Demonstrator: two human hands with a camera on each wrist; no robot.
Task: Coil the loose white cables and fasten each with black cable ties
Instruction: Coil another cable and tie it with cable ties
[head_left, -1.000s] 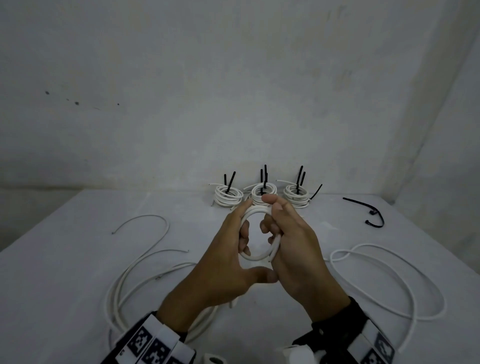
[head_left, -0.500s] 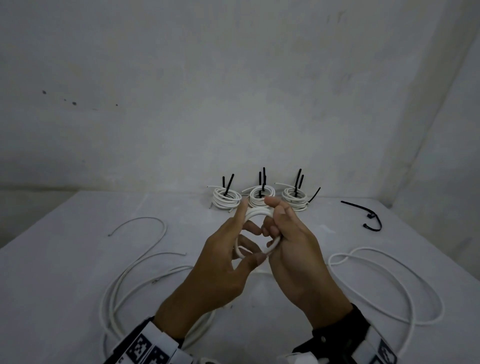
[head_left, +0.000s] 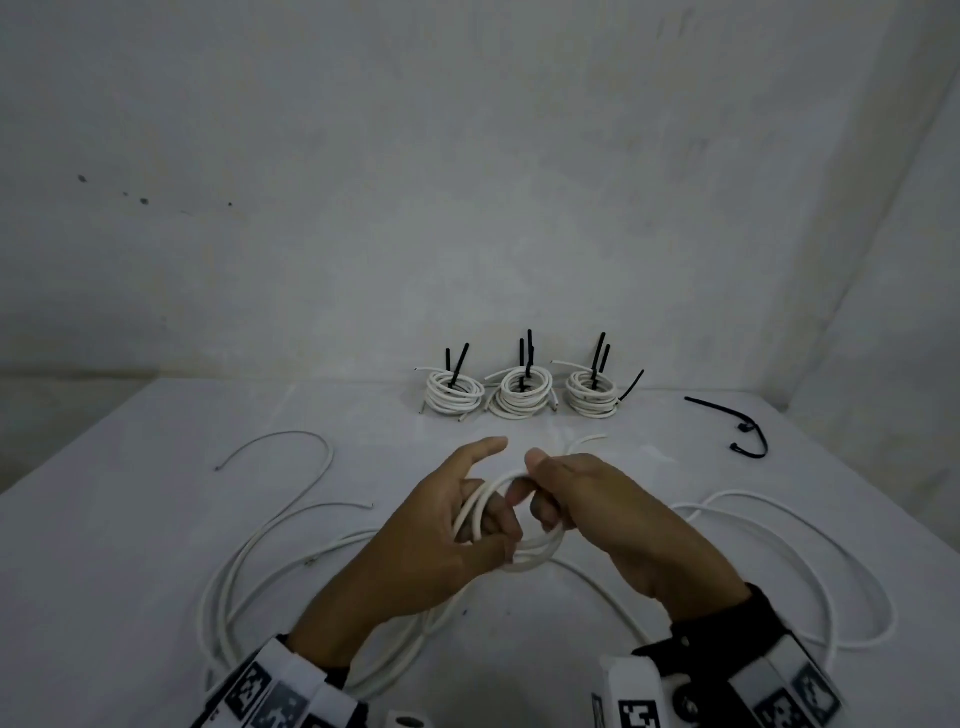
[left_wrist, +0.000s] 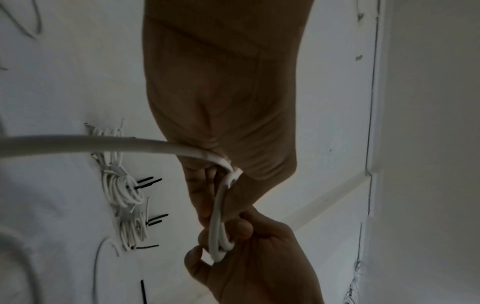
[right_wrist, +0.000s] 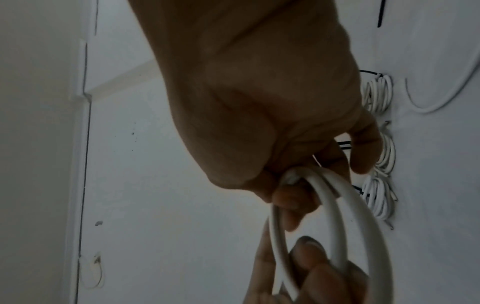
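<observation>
Both hands hold a small coil of white cable (head_left: 524, 564) above the table's middle. My left hand (head_left: 488, 514) has its fingers through the loops and its thumb on the near side, index finger pointing out. My right hand (head_left: 540, 493) grips the coil's right side with curled fingers. The left wrist view shows the coil (left_wrist: 217, 226) edge-on, its tail (left_wrist: 78, 142) running off to the left. In the right wrist view the loops (right_wrist: 337, 216) hang from the right fingers. Three tied coils (head_left: 522, 395) with upright black tie ends stand at the back.
Loose black cable ties (head_left: 748, 431) lie at the back right. Loose white cable sprawls over the table on the left (head_left: 249, 551) and the right (head_left: 831, 551). A wall rises right behind the tied coils, and a second wall closes the right side.
Both hands have come down and nearer with the coil, which has tipped from upright to flatter. My left index finger has lifted off the loops.
</observation>
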